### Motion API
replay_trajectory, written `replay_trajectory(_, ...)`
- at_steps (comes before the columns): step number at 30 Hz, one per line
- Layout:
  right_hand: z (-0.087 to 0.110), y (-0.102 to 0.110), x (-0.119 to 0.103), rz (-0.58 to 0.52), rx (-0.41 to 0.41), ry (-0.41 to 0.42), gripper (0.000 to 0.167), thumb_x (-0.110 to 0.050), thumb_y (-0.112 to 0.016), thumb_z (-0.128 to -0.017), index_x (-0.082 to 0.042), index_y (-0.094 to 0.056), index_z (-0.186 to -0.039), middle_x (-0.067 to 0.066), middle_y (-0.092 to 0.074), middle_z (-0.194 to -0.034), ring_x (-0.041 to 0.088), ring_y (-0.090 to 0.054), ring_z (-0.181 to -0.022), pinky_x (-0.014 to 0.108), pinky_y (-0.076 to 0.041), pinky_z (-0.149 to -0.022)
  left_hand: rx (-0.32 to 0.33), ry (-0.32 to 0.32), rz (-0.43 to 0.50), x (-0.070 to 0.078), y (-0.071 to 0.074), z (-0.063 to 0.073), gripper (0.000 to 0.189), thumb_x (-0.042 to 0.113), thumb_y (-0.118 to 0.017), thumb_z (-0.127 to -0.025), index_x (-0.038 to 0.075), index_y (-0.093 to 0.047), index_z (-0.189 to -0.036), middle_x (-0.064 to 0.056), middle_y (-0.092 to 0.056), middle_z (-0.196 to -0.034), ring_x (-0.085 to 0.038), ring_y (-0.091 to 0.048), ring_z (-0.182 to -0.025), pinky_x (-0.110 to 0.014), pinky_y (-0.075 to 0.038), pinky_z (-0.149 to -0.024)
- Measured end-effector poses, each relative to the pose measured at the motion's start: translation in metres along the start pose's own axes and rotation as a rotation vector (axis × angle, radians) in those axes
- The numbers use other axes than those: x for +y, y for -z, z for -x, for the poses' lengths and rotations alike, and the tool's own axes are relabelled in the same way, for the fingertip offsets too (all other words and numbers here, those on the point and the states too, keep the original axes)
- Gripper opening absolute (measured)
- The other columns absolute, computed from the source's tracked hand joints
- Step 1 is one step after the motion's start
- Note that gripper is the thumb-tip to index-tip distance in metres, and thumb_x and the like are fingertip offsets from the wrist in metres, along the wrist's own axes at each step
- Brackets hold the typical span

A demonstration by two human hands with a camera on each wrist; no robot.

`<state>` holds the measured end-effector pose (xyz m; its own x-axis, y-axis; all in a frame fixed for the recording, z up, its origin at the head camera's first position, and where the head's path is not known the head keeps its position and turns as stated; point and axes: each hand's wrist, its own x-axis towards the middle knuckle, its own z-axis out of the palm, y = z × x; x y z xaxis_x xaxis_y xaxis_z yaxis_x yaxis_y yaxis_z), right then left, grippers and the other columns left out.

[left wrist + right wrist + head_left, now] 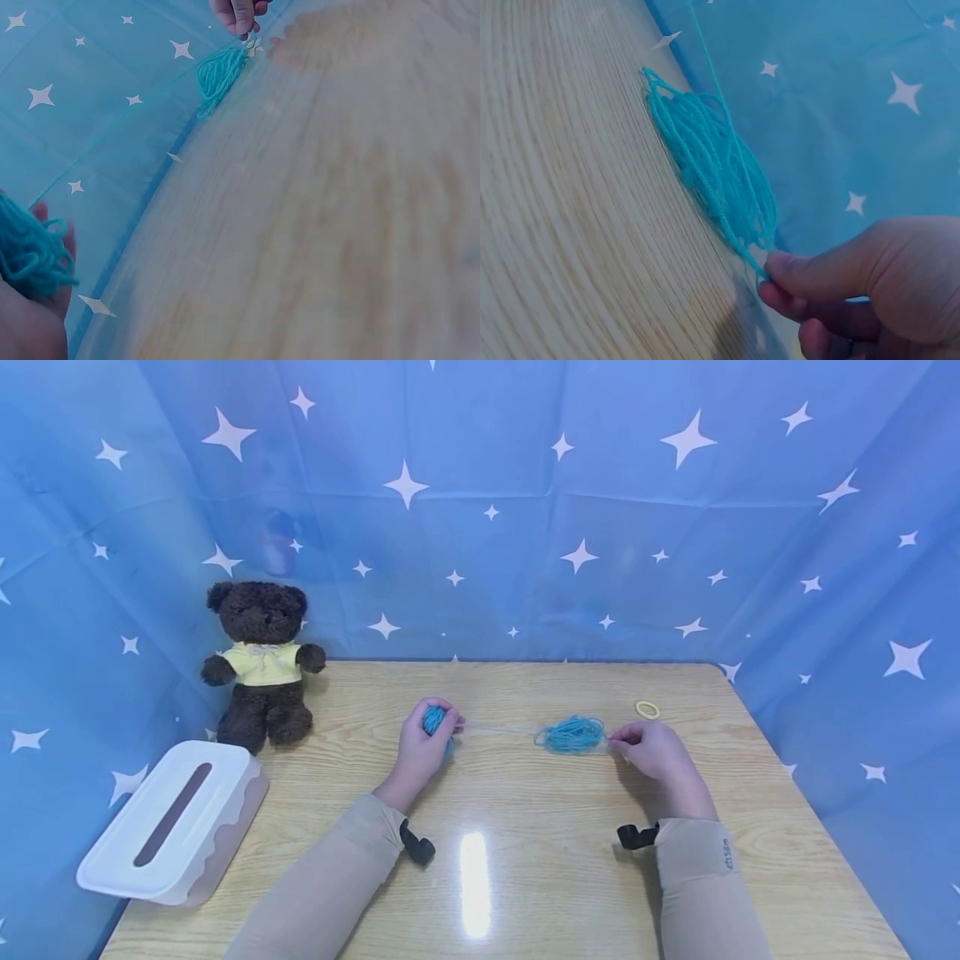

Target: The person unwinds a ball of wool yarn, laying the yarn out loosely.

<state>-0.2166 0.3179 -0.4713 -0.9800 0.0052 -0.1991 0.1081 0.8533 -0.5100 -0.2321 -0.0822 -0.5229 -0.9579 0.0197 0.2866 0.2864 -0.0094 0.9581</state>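
Left hand (422, 745): fingers curled round compact turquoise yarn bundle (34, 251), small loops poking out. Loose turquoise skein (573, 735), long tangled loops of twisted yarn, lies on worktop (540, 810) between hands. Thin straight strand (498, 729) links both. Right hand (658, 750): fingers pinch yarn at skein's end.

The wood-grained tabletop (543, 835) is lit by a glare. A brown teddy bear (262, 664) and, nearer, a tissue box (197, 822) are set at its left; toward the right, blue yarn (573, 736) is laid near a yellow ring (649, 717).
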Motion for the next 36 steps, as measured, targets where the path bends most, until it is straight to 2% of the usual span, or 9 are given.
replay_trajectory(4,0.000,-0.001,-0.001,-0.004,-0.009,-0.006,0.027,-0.029,-0.072,-0.107,-0.007,-0.080,-0.121,0.012,-0.080,-0.106,0.026,-0.070,-0.093,0.049,-0.056,-0.086,-0.052,0.013,0.094,0.000,-0.001,0.001,0.014,0.015,-0.063,-0.113,0.003,-0.062,-0.121,-0.026,-0.073,-0.103,-0.037,-0.080,-0.093,-0.037,-0.070,-0.077)
replay_trajectory(10,-0.001,-0.006,-0.004,-0.007,-0.023,0.009,0.026,-0.029,-0.074,-0.105,-0.007,-0.080,-0.117,0.012,-0.079,-0.106,0.023,-0.070,-0.092,0.040,-0.057,-0.081,-0.080,0.030,0.147,0.002,-0.002,0.002,0.017,0.013,-0.063,-0.113,0.001,-0.061,-0.125,-0.018,-0.071,-0.102,-0.022,-0.081,-0.089,-0.035,-0.070,-0.079)
replay_trajectory(14,0.003,-0.003,-0.013,0.014,-0.020,0.018,0.025,-0.032,-0.072,-0.106,-0.009,-0.078,-0.113,0.008,-0.076,-0.095,0.023,-0.066,-0.085,0.036,-0.052,-0.074,-0.118,0.034,0.169,0.004,-0.002,0.002,0.025,0.011,-0.063,-0.113,-0.007,-0.058,-0.129,-0.021,-0.070,-0.104,-0.013,-0.079,-0.086,-0.034,-0.070,-0.080)
replay_trajectory(17,0.008,-0.001,-0.027,0.025,0.020,0.053,0.025,-0.035,-0.069,-0.108,-0.010,-0.075,-0.109,0.006,-0.072,-0.088,0.022,-0.062,-0.078,0.035,-0.048,-0.069,-0.153,0.035,0.179,0.004,-0.003,0.003,0.027,0.011,-0.062,-0.113,-0.009,-0.056,-0.131,-0.026,-0.069,-0.107,-0.012,-0.079,-0.086,-0.034,-0.070,-0.080)
replay_trajectory(20,0.011,-0.006,-0.044,0.007,0.083,0.122,0.027,-0.038,-0.067,-0.109,-0.012,-0.073,-0.108,0.005,-0.070,-0.088,0.021,-0.061,-0.076,0.034,-0.048,-0.066,-0.173,0.037,0.179,0.005,-0.003,0.003,0.023,0.011,-0.062,-0.113,-0.004,-0.058,-0.130,-0.029,-0.068,-0.109,-0.012,-0.078,-0.086,-0.033,-0.070,-0.080)
replay_trajectory(25,0.010,-0.036,-0.079,-0.141,0.141,0.267,0.031,-0.042,-0.068,-0.109,-0.014,-0.076,-0.119,0.007,-0.077,-0.101,0.018,-0.067,-0.083,0.033,-0.055,-0.072,-0.194,0.026,0.170,0.005,-0.003,0.003,0.019,0.011,-0.062,-0.113,0.001,-0.060,-0.129,-0.033,-0.068,-0.110,-0.012,-0.079,-0.086,-0.034,-0.070,-0.081)
replay_trajectory(28,0.011,-0.059,-0.100,-0.247,0.120,0.323,0.036,-0.042,-0.070,-0.108,-0.015,-0.076,-0.131,0.008,-0.079,-0.108,0.018,-0.071,-0.087,0.033,-0.059,-0.074,-0.218,0.015,0.172,0.004,-0.003,0.004,0.020,0.011,-0.062,-0.113,0.001,-0.059,-0.130,-0.035,-0.066,-0.112,-0.013,-0.079,-0.086,-0.035,-0.070,-0.081)
replay_trajectory(31,0.013,-0.081,-0.115,-0.322,0.092,0.344,0.041,-0.042,-0.071,-0.108,-0.018,-0.073,-0.141,0.008,-0.080,-0.109,0.018,-0.072,-0.086,0.032,-0.060,-0.071,-0.252,0.006,0.179,0.002,-0.003,0.004,0.020,0.011,-0.061,-0.113,0.001,-0.058,-0.131,-0.041,-0.063,-0.116,-0.013,-0.079,-0.087,-0.036,-0.070,-0.082)
replay_trajectory(36,0.016,-0.105,-0.131,-0.405,0.043,0.390,0.042,-0.041,-0.071,-0.109,-0.019,-0.073,-0.144,0.005,-0.081,-0.126,0.018,-0.072,-0.080,0.030,-0.058,-0.062,-0.295,-0.018,0.198,0.002,-0.004,0.005,0.022,0.007,-0.060,-0.113,-0.002,-0.057,-0.133,-0.041,-0.062,-0.120,-0.013,-0.080,-0.090,-0.036,-0.070,-0.084)
